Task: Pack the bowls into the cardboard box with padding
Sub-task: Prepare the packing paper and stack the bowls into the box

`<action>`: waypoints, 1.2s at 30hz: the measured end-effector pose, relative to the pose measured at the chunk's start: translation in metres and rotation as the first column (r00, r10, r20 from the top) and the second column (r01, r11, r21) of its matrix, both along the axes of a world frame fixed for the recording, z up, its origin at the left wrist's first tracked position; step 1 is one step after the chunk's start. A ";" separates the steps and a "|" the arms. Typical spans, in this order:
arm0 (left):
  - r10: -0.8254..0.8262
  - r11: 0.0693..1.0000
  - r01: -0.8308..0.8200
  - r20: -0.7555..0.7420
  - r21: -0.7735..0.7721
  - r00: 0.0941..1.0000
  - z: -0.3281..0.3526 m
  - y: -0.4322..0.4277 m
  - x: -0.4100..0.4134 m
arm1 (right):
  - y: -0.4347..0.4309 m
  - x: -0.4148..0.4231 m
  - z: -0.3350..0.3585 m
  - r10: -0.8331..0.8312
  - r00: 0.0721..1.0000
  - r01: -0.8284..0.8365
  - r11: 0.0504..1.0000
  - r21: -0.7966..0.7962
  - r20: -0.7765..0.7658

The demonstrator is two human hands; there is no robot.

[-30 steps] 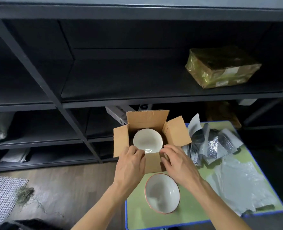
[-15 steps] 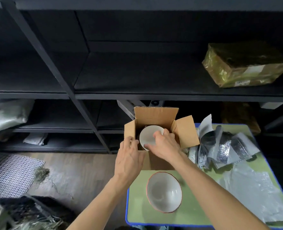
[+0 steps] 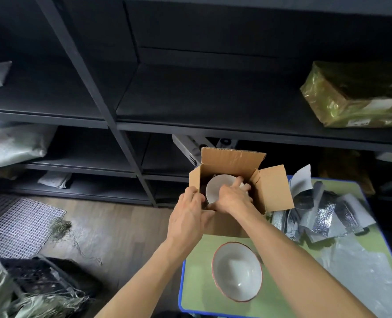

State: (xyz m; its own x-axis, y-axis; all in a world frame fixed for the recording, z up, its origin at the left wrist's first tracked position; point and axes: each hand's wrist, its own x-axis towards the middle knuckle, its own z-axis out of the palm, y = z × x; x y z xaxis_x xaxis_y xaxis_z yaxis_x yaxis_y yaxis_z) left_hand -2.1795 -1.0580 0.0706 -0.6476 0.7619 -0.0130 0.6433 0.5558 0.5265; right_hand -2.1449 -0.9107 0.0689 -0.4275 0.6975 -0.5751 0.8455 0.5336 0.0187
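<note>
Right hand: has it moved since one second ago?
Yes. The right hand went forward from the near edge of the cardboard box into it, and now grips the white bowl inside.

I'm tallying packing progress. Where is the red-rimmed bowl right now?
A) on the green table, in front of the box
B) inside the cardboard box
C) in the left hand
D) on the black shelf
A: the red-rimmed bowl rests on the green table, nearer the camera than the cardboard box; the bowl in the box is a white bowl, held by the right hand.
</note>
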 end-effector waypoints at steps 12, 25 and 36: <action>-0.030 1.000 0.030 0.006 -0.004 1.000 0.004 0.001 -0.005 | 0.008 0.003 0.003 0.118 0.993 -0.118 0.993 0.000 0.024; -0.068 0.997 0.068 -0.026 -0.020 0.997 0.016 -0.001 -0.004 | 0.009 0.016 0.012 0.074 0.994 -0.079 0.995 -0.059 -0.084; -0.115 0.992 0.121 -0.128 0.044 0.985 0.011 0.006 0.005 | -0.002 0.075 0.030 0.113 0.896 -0.088 0.993 0.079 -0.430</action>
State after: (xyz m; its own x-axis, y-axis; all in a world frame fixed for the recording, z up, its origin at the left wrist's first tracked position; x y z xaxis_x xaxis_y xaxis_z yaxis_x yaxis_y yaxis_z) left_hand -2.1741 -1.0521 0.0813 -0.5470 0.8307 0.1036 0.7654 0.4461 0.4639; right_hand -2.0701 -0.9124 0.0992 -0.6947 0.6632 -0.2785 0.7188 0.6250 -0.3045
